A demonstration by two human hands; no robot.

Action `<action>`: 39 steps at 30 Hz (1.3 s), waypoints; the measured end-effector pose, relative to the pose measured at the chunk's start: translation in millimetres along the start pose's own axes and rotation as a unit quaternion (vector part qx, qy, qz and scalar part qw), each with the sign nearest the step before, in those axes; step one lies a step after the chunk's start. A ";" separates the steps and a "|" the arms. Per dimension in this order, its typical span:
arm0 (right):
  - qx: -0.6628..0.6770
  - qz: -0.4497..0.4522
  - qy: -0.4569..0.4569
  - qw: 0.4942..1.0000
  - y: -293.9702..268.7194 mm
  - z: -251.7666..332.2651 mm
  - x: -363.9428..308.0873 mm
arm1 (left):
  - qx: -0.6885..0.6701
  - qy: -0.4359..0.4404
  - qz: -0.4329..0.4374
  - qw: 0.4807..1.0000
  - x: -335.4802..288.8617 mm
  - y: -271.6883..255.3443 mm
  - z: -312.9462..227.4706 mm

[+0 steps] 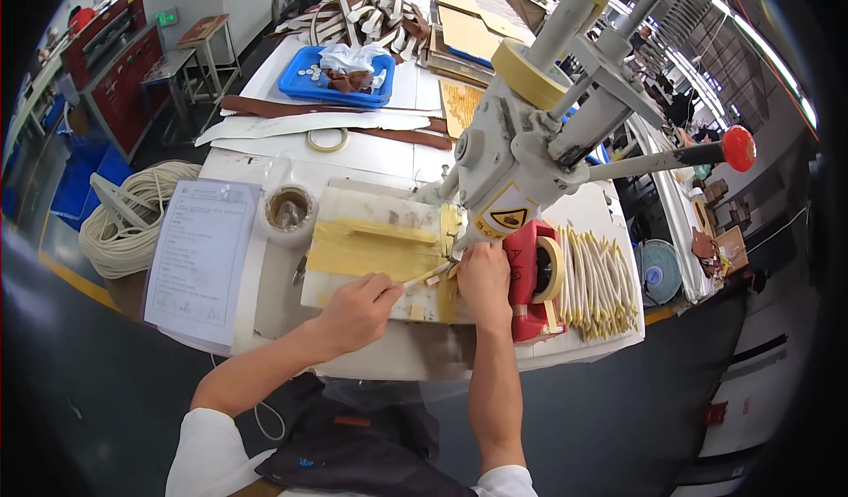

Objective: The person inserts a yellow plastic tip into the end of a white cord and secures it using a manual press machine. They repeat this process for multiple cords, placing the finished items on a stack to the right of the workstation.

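A short pale cord (424,276) runs from the pinched fingers of my left hand (360,310) toward the foot of a grey lever press (503,144). My right hand (485,283) is closed right below the press head, close to the cord's far end. Its fingertips are hidden, so I cannot see what they grip. Beneath both hands lies a white board (340,205) covered partly with yellow tape (362,248). Beside my right hand stands a red tape dispenser (523,276) holding a tape roll (551,269).
Many similar cords with yellow ends (596,276) lie right of the dispenser. At left are a clear tape roll (290,209), a printed sheet (201,258) and a rope coil (119,223). Farther back sit a blue tray (340,98) and brown-and-white strips (362,20). The press's red-knobbed lever (671,157) extends right.
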State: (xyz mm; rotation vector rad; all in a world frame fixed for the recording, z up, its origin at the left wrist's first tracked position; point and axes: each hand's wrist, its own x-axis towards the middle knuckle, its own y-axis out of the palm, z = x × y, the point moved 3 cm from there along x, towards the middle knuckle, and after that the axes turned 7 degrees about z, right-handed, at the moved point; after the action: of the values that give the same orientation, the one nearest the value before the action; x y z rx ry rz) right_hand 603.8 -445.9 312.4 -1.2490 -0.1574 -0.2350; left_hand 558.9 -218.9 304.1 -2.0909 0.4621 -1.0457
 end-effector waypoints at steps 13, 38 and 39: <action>-0.008 0.012 -0.010 1.000 -1.9 -3.2 6.7 | 0.005 0.008 0.029 1.000 13.6 12.4 7.5; 0.013 0.052 -0.018 0.998 5.6 -7.4 7.5 | -0.036 -0.008 0.048 0.998 22.6 23.9 2.3; 0.003 0.074 -0.014 0.997 7.2 -10.4 8.1 | -0.028 -0.004 0.051 0.998 23.3 23.8 1.6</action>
State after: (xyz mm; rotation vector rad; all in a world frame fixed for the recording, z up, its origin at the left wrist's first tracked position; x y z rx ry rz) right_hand 613.4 -454.4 304.6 -1.2513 -0.0896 -0.0884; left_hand 574.5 -247.8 298.0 -2.0959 0.5940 -0.9736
